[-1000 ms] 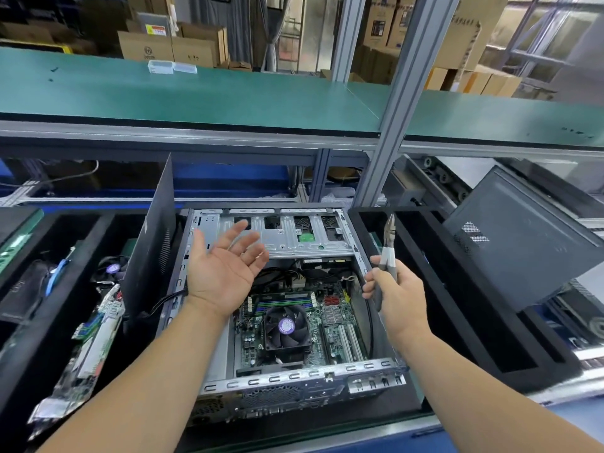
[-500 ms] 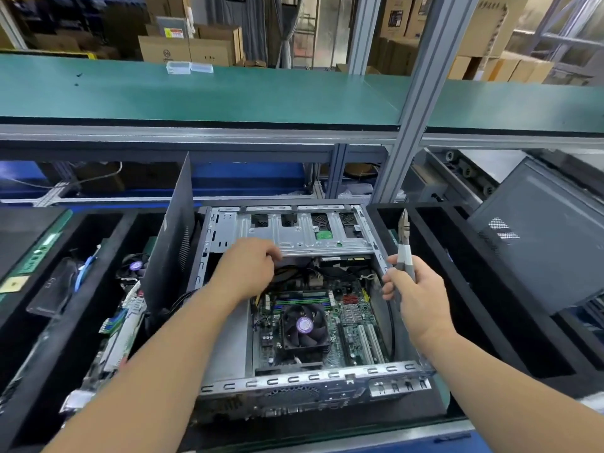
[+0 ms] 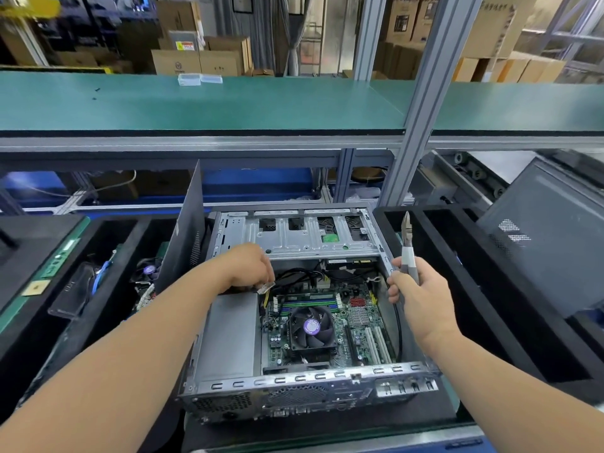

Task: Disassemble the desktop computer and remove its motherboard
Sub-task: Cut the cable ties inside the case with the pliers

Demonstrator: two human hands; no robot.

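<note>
Two hands work over the open computer case [image 3: 307, 380]; a second ago the left hand [image 3: 250, 268] was open, palm up, above the case, and now it is down inside, fingers curled shut on a small cable plug [image 3: 265, 287] beside the grey power box [image 3: 228, 331]; the right hand [image 3: 416, 294] keeps gripping the cutters [image 3: 407, 246], tips up; the motherboard [image 3: 356, 325] sits in the case, so I think unplugging comes first.

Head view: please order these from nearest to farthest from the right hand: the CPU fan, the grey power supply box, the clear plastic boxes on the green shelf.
From the right hand, which holds cutting pliers:
1. CPU fan: inside the case, lower left of the hand.
2. Grey power supply box: left side of the case, beyond the fan.
3. Clear plastic boxes: far back on the green shelf.
</note>
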